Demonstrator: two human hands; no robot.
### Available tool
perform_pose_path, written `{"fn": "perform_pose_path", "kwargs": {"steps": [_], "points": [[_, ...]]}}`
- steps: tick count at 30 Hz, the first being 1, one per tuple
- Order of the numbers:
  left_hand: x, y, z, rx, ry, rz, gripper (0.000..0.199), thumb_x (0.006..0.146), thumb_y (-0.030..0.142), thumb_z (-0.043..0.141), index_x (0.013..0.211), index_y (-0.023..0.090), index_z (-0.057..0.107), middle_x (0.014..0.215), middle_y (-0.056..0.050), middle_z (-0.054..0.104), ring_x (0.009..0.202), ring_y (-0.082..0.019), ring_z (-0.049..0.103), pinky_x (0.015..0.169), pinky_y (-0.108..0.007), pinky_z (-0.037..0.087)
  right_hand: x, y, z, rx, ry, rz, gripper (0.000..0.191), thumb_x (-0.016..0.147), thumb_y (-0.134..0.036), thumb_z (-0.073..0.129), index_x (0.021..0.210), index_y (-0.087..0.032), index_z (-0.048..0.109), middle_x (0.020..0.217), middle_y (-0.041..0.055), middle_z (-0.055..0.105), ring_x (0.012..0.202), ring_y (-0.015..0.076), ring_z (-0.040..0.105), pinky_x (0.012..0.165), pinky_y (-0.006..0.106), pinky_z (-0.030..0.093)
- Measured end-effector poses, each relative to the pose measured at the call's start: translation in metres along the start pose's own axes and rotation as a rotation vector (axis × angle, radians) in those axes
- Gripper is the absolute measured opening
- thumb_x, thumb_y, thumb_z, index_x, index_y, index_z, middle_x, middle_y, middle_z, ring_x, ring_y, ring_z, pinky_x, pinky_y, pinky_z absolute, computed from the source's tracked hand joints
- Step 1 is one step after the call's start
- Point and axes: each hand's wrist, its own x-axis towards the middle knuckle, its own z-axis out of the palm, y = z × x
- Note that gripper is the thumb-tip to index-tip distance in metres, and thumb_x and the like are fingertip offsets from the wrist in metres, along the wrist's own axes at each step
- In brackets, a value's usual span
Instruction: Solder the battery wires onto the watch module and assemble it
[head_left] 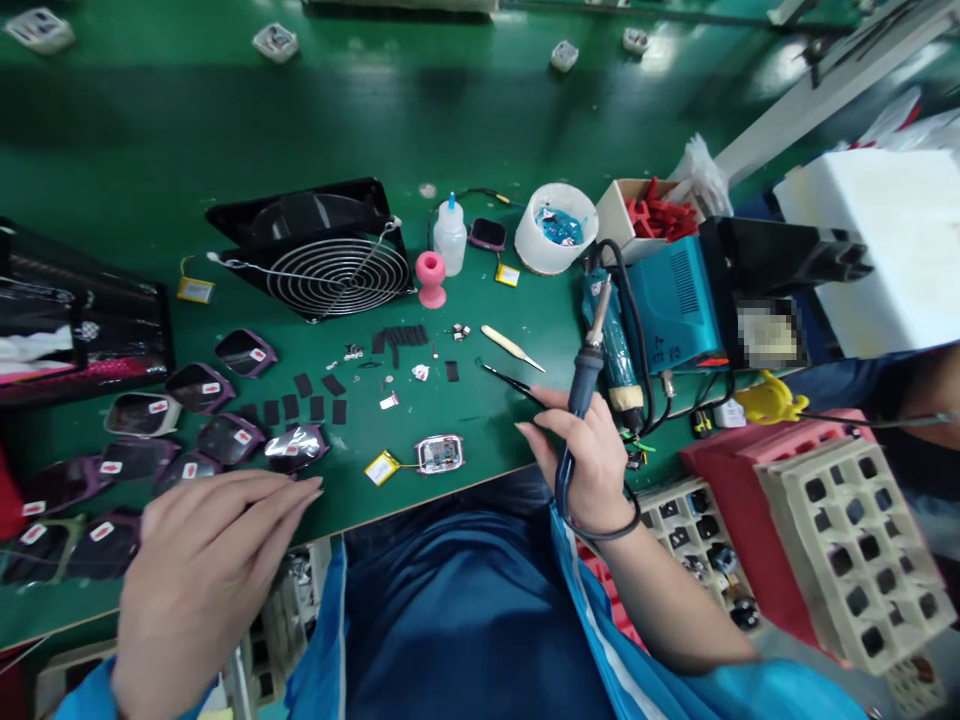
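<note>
Left hand (214,560) nearest, palm down, fingers together and slightly bent, at the near edge of a group of dark-screened, mostly purple-framed watch units (225,438). Underside hidden; can't tell if it grips or touches anything. Right hand (596,460) closed on a dark-handled soldering iron (583,385), bare metal barrel angled up and away from the body. Same hand also has slim black tweezers (510,378) between thumb and fingers, tips out to the left over the green table (420,410). Opened rectangular watch body (441,455), electronics exposed, lies near the front table edge, between the hands, touched by neither. Yellow-and-silver battery (382,467) sits just left of it, joined by a thin wire. Small black rectangular pads (291,406) are beyond the left hand. Pale-handled pointed tool (504,342) is just beyond the tweezers. Farther back: black fan with wire grille (337,275), pink waisted stand (431,280), clear squeeze bottle (450,240), round white tub (527,245). Teal box-shaped station (679,300) at right.
</note>
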Motion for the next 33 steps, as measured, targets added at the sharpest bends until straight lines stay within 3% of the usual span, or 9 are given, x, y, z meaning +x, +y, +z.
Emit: {"fn": "perform_pose_path", "kwargs": {"steps": [4, 9, 15, 23, 30, 33], "points": [[-0.003, -0.005, -0.001, 0.015, -0.057, 0.141, 0.023, 0.111, 0.036, 0.05, 0.11, 0.022, 0.068, 0.105, -0.005, 0.074, 0.096, -0.026, 0.067, 0.087, -0.041, 0.046, -0.006, -0.014, -0.009, 0.1, -0.08, -0.04, 0.015, 0.099, -0.014, 0.067, 0.112, -0.02, 0.063, 0.117, 0.0161, 0.078, 0.097, 0.0272, 0.072, 0.083, 0.044, 0.057], [-0.024, -0.029, -0.003, 0.049, -0.102, 0.054, 0.024, 0.11, 0.036, 0.048, 0.116, 0.029, 0.07, 0.098, -0.001, 0.073, 0.09, -0.024, 0.066, 0.083, -0.041, 0.049, -0.015, -0.017, -0.01, 0.24, -0.067, 0.008, 0.027, 0.102, -0.01, 0.056, 0.126, -0.022, 0.064, 0.115, 0.0145, 0.078, 0.101, 0.0261, 0.074, 0.085, 0.046, 0.059], [-0.007, -0.001, 0.003, -0.024, -0.042, 0.098, 0.018, 0.109, 0.031, 0.052, 0.112, 0.022, 0.067, 0.101, -0.005, 0.071, 0.092, -0.022, 0.067, 0.084, -0.039, 0.049, -0.027, -0.033, 0.003, 0.388, -0.112, -0.052, 0.035, 0.1, -0.006, 0.059, 0.132, -0.02, 0.063, 0.113, 0.0109, 0.079, 0.102, 0.0235, 0.074, 0.085, 0.042, 0.058], [0.003, -0.013, -0.031, 0.091, -0.099, 0.261, 0.041, 0.114, 0.033, 0.034, 0.097, 0.024, 0.071, 0.092, -0.003, 0.074, 0.085, -0.022, 0.064, 0.075, -0.037, 0.044, -0.029, -0.034, 0.008, 0.36, -0.123, -0.014, 0.024, 0.098, -0.006, 0.06, 0.117, -0.019, 0.066, 0.108, 0.0117, 0.079, 0.093, 0.0221, 0.074, 0.079, 0.038, 0.059], [-0.004, -0.016, -0.023, 0.172, -0.094, 0.25, 0.044, 0.113, 0.03, 0.027, 0.098, 0.02, 0.067, 0.088, -0.006, 0.07, 0.08, -0.024, 0.061, 0.072, -0.039, 0.041, -0.026, -0.038, 0.009, 0.369, -0.12, -0.028, 0.024, 0.099, -0.008, 0.057, 0.118, -0.02, 0.066, 0.104, 0.0113, 0.08, 0.09, 0.0223, 0.075, 0.078, 0.038, 0.061], [-0.009, -0.01, -0.015, 0.136, -0.086, 0.131, 0.027, 0.111, 0.034, 0.042, 0.1, 0.022, 0.064, 0.091, -0.004, 0.069, 0.081, -0.025, 0.064, 0.072, -0.039, 0.043, -0.027, -0.039, 0.01, 0.382, -0.116, -0.032, 0.026, 0.101, -0.009, 0.056, 0.123, -0.02, 0.065, 0.107, 0.0104, 0.08, 0.094, 0.0226, 0.075, 0.082, 0.039, 0.061]]}}
